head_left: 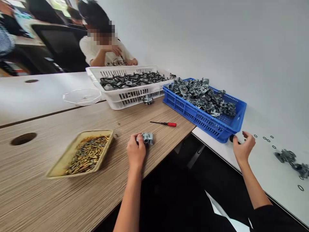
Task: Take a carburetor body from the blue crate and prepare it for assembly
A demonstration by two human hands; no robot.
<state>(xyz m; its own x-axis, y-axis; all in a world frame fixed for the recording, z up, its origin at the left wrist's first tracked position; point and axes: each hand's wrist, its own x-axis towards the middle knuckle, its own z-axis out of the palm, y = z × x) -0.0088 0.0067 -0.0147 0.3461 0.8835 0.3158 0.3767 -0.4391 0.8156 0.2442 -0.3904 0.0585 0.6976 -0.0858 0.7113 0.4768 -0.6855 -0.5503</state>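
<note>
My left hand [136, 149] rests on the wooden table with its fingers wrapped round a grey metal part [147, 138]. Over the white table at the right, my right hand [243, 146] has its fingers apart, beside the near right corner of a blue crate [205, 116] heaped with similar metal parts. A small black object [232, 138] lies right by its fingertips; whether they touch cannot be made out. A screwdriver with a red handle [171, 124] lies on the wood beyond my left hand. To the left stands a yellowish tray [56, 166] of small brass-coloured pieces.
A white crate [135, 96] of dark parts stands at the back, with one metal part [147, 100] before it. A person [106, 48] sits behind it. Metal parts [287, 156] and black rings [300, 188] lie at the right. A clear lid [82, 96] is at the left.
</note>
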